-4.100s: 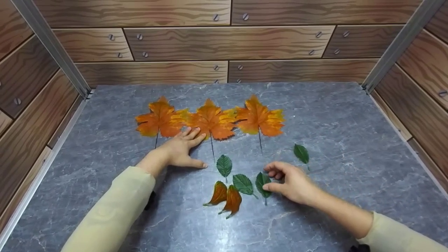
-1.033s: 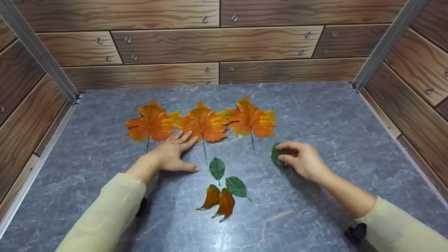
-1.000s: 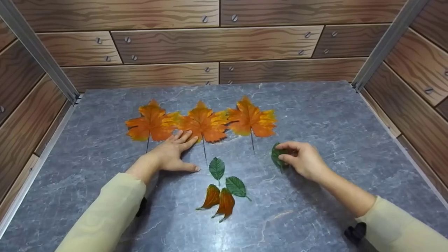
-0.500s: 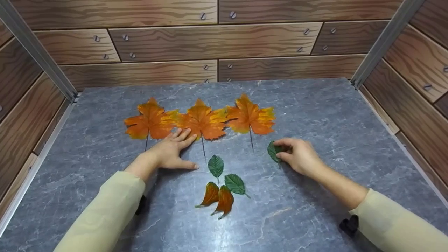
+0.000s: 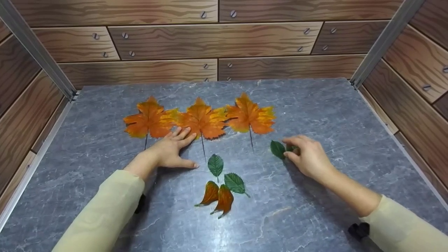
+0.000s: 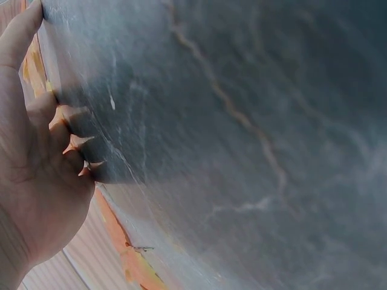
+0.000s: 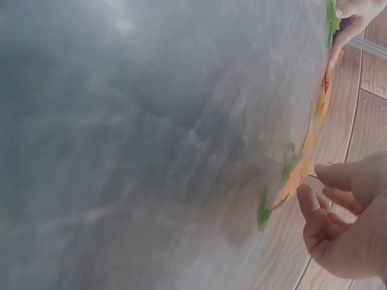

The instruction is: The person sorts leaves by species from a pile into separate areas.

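Observation:
My left hand (image 5: 175, 148) lies flat with fingers spread, its fingertips at the lower edge of the middle orange maple leaf (image 5: 203, 119). An orange maple leaf (image 5: 148, 117) is to its left, another maple leaf (image 5: 249, 113) to the right, all with stems toward me. On the right, my right hand (image 5: 308, 155) has thumb and index finger apart around a small green leaf (image 5: 293, 149), partly hidden behind them. A second green leaf (image 5: 277, 149) lies just left of the fingertips. In the right wrist view both green leaves show near the fingers, the nearer leaf (image 7: 264, 214) apart from them.
Nearer me on the grey marbled table (image 5: 147, 227) lie a green leaf (image 5: 215, 164), another green leaf (image 5: 235, 183), a curled brown-orange leaf (image 5: 210, 193) and a second curled leaf (image 5: 225, 199) beside it. Wood-patterned walls (image 5: 168, 42) enclose the back and sides.
The right hand has carried a green leaf from the front group to beside the far-right leaf. In the last half second its fingers have let go and shifted right. The left hand stays put.

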The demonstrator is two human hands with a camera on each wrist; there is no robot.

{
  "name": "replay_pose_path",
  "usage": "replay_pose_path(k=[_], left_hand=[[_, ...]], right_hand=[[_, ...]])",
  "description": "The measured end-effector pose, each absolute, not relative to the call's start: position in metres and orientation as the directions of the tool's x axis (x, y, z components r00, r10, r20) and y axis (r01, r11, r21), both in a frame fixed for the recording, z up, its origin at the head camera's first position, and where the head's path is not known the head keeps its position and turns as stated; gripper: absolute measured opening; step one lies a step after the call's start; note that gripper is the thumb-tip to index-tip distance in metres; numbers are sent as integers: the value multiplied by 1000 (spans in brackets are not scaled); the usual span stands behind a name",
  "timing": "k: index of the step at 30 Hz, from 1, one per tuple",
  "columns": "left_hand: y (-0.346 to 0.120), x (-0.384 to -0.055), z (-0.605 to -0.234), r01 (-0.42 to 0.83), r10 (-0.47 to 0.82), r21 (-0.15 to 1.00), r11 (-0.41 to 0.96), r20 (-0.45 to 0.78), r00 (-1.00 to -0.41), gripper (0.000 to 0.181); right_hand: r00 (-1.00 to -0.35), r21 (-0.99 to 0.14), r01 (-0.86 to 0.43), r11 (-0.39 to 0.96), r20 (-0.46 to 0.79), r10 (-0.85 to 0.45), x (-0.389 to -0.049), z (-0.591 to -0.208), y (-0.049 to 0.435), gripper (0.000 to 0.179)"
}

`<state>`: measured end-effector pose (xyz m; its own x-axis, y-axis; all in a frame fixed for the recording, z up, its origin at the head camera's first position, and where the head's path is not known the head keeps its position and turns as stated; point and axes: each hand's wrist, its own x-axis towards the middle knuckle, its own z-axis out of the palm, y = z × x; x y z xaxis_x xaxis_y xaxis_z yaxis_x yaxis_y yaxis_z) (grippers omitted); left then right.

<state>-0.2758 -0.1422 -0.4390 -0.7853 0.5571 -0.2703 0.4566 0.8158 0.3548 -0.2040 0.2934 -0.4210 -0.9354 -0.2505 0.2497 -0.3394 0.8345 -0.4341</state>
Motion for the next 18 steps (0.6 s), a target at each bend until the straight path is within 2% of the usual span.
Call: replay_pose_path(k=[5, 9, 12, 18], left_hand=[[-142, -275, -438, 458, 560, 358, 814, -269, -784, 113], [-142, -276, -439, 460, 560, 357, 813, -268, -784, 113], [-143, -276, -440, 465, 564, 355, 811, -263, -783, 112], [-143, -276, -441, 476, 573, 357, 804, -249, -781, 111]], right_hand=[[-891, -386, -452, 804, 245, -383, -192, -424, 301, 46], [-868, -333, -495, 803, 153, -472, -181, -427, 305, 62], [-863, -320, -494, 808, 68, -501, -174, -429, 307, 72], [-854, -305, -485, 820, -38, -519, -167, -432, 308, 77]])
